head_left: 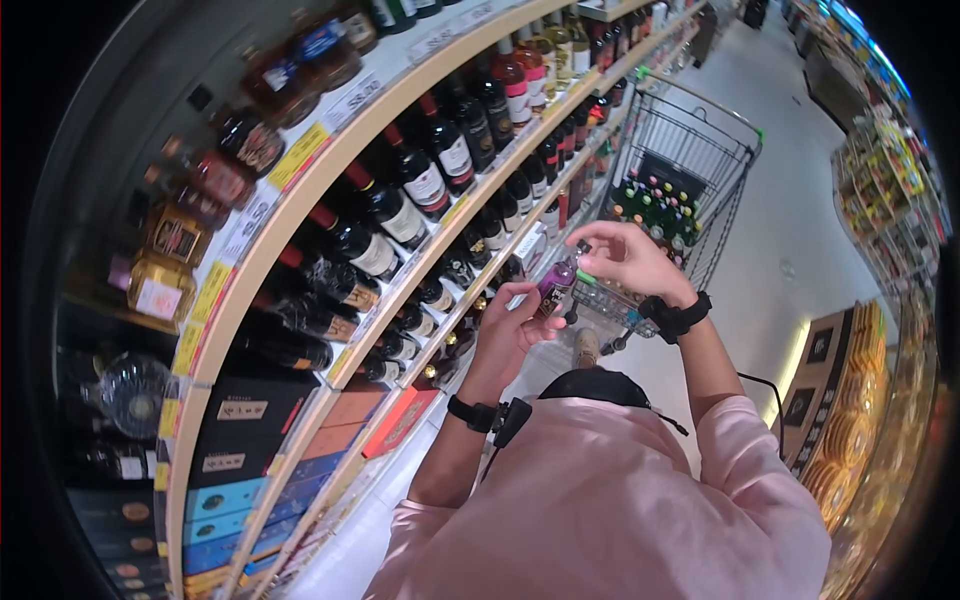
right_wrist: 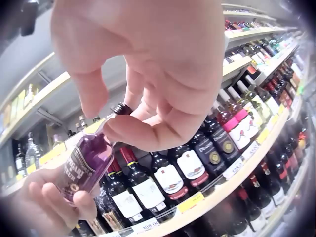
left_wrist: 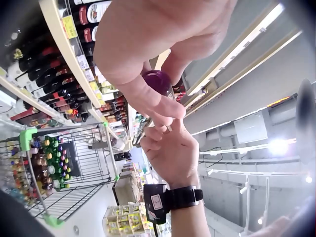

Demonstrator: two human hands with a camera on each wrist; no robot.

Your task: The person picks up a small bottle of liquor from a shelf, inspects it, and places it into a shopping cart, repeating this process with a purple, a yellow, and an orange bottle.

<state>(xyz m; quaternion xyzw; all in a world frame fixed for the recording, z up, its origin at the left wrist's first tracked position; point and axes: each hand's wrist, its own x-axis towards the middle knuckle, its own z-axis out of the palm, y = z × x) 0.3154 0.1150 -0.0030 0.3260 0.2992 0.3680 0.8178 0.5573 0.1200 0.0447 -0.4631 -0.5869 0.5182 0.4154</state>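
A small liqueur bottle [right_wrist: 86, 160] with purple liquid, a pale-lettered label and a dark cap [right_wrist: 121, 108] is held tilted in front of the body. My left hand [head_left: 505, 330] grips its lower part. In the left wrist view, the bottle's purple base [left_wrist: 157, 81] shows between that hand's fingers. My right hand [head_left: 635, 260] is at the top end, fingers curled round the neck and cap. One of its fingertips [right_wrist: 113, 129] lies against the neck in the right wrist view. Both wrists wear black straps.
Shelves of wine bottles [head_left: 425, 180] run along the left, with boxed bottles [head_left: 240, 415] lower down. A shopping cart [head_left: 690, 130] loaded with several bottles [head_left: 655, 205] stands ahead. On the right are stacked goods [head_left: 840, 410] and a further display [head_left: 885, 180] beyond the aisle floor.
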